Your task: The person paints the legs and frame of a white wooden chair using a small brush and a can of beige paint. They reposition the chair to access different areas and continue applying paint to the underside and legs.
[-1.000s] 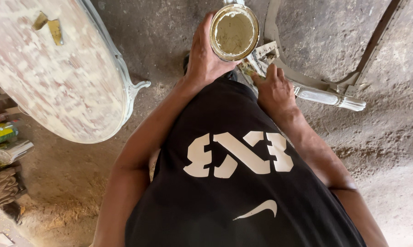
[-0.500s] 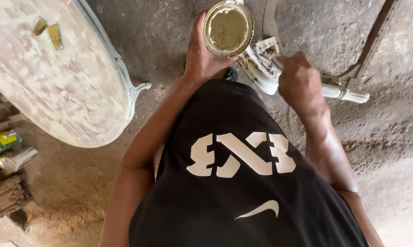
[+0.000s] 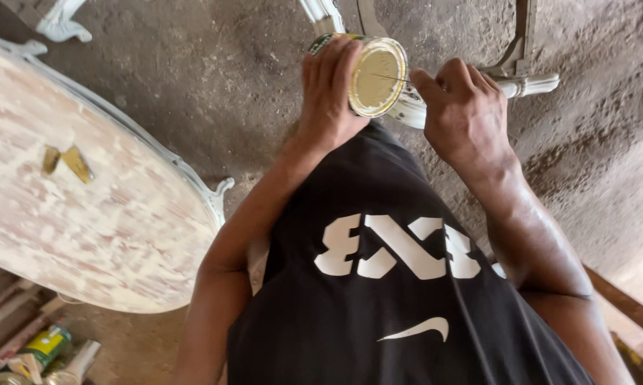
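At the upper middle of the frame, the left hand wraps its fingers around one small round tin, its gold lid facing the camera. The right hand, just right of the tin, is curled and pinches one thin tool lying roughly level, its tip across the lid. One oval tabletop fills the left side.

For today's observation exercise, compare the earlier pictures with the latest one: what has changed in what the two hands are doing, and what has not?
The right hand left the white furniture piece on the ground and rose to the tin, now holding a thin tool across its lid. The left hand still grips the tin. The round tabletop stayed put.
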